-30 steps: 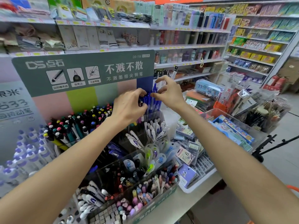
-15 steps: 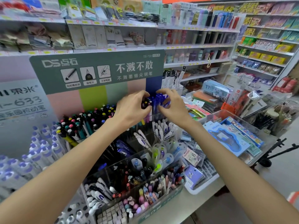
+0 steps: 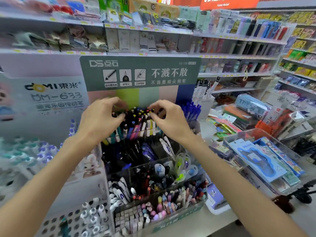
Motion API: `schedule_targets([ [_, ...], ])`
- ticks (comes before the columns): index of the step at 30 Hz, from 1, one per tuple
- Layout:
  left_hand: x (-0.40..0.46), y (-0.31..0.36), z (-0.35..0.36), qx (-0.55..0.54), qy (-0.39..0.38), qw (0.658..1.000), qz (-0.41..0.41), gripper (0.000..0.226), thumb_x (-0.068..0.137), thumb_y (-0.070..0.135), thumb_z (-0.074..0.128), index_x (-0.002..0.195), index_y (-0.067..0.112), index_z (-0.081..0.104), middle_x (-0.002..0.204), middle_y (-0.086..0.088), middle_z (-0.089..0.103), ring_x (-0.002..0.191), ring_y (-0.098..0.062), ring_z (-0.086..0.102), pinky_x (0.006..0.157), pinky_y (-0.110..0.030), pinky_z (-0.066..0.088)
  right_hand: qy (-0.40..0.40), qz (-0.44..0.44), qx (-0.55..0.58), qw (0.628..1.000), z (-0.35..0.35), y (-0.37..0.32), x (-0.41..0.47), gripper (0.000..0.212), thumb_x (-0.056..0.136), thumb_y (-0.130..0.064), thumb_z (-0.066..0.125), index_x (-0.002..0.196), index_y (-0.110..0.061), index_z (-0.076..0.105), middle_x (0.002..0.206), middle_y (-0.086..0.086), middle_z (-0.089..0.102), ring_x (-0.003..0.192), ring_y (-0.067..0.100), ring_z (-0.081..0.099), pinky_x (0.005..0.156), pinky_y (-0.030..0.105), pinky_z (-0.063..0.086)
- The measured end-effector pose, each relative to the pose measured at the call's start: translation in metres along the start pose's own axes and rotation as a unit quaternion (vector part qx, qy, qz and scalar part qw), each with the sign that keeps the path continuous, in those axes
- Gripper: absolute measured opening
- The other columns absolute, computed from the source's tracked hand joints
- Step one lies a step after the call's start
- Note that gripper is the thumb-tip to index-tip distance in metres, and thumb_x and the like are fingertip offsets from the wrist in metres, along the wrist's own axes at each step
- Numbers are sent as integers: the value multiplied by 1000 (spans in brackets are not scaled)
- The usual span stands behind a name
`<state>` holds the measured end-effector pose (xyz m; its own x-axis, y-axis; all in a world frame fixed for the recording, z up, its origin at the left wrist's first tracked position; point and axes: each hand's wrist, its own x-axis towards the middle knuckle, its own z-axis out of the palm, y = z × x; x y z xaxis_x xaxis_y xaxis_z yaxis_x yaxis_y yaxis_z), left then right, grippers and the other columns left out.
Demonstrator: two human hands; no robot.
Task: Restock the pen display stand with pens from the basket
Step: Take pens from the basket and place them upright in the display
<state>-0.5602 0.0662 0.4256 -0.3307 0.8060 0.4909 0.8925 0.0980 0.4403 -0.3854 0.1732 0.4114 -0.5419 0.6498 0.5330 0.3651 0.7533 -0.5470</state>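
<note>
Below the grey-green header card (image 3: 140,72), both hands hovered over the upright black pens with coloured caps (image 3: 136,120). The left hand (image 3: 100,122) and right hand (image 3: 169,120) had fingers curled, fingertips touching the pen tops; whether either pinched one, I cannot tell.

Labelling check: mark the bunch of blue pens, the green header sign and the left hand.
Bunch of blue pens (image 3: 191,110), head view, on the barrels.
Green header sign (image 3: 140,73), head view, mid panel.
Left hand (image 3: 100,120), head view, back of hand.
</note>
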Motion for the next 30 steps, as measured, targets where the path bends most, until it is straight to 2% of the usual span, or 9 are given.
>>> schedule_targets([
  [5, -26, -29, -29, -41, 20, 998, -51, 14, 82, 34, 73, 91, 26, 66, 81, 8, 63, 79, -18, 61, 73, -34, 49, -20, -15, 58, 998, 18, -29, 2, 17, 84, -9, 66, 100, -13, 70, 86, -1, 66, 70, 15, 60, 75, 34, 53],
  [8, -41, -41, -40, -17, 8, 998, -59, 22, 76, 42, 75, 90, 25, 69, 79, 11, 65, 75, -15, 62, 73, -35, 52, -74, -22, 46, 996, 22, -43, 9, 23, 83, -20, 72, 105, -17, 70, 91, -4, 66, 73, 14, 62, 78, 34, 53],
  [11, -47, -48, -42, 14, -27, 998, -46, 30, 74, 44, 77, 96, 25, 67, 79, 16, 66, 75, -9, 62, 70, -34, 53, -124, -58, -63, 989, 32, -57, 14, 35, 77, -35, 76, 109, -23, 67, 96, -5, 63, 89, 14, 54, 84, 36, 47],
  [13, -47, -48, -42, 23, -33, 998, -39, 33, 74, 46, 76, 98, 28, 63, 81, 17, 66, 76, -9, 61, 68, -32, 51, -146, -90, -147, 974, 40, -63, 16, 46, 75, -40, 76, 116, -23, 61, 106, -2, 63, 104, 18, 50, 89, 38, 42],
  [15, -45, -47, -39, 44, -35, 998, -26, 37, 74, 52, 74, 101, 31, 59, 82, 17, 64, 78, -12, 59, 65, -31, 48, -163, -87, -162, 969, 47, -65, 18, 56, 76, -39, 76, 125, -21, 55, 117, 2, 59, 112, 22, 51, 94, 39, 41],
  [18, -42, -40, -31, 106, -32, 994, 4, 44, 77, 59, 66, 107, 29, 54, 81, 11, 62, 81, -19, 59, 60, -31, 42, -161, -80, -208, 962, 53, -62, 20, 65, 74, -39, 77, 130, -18, 51, 123, 6, 53, 115, 27, 51, 95, 38, 41],
  [22, -35, -34, -25, 173, -31, 984, 19, 46, 83, 60, 58, 113, 25, 53, 78, 3, 54, 85, -25, 59, 59, -30, 32, -157, -68, -184, 968, 53, -58, 25, 61, 68, -39, 81, 118, -17, 55, 116, 5, 55, 107, 26, 55, 89, 38, 43],
  [28, -24, -42, -27, 56, -64, 996, -3, 33, 85, 50, 64, 110, 28, 61, 83, 10, 61, 89, -21, 60, 66, -32, 41, -178, -59, -72, 980, 48, -54, 35, 44, 66, -30, 85, 102, -13, 65, 94, -1, 62, 82, 15, 55, 72, 29, 44],
  [30, -20, -44, -32, 36, -54, 998, 3, 34, 83, 52, 65, 108, 28, 64, 88, 9, 65, 89, -18, 61, 68, -32, 44, -176, -44, -10, 983, 43, -54, 37, 38, 68, -25, 85, 101, -12, 71, 91, -2, 67, 74, 15, 60, 70, 30, 51],
])
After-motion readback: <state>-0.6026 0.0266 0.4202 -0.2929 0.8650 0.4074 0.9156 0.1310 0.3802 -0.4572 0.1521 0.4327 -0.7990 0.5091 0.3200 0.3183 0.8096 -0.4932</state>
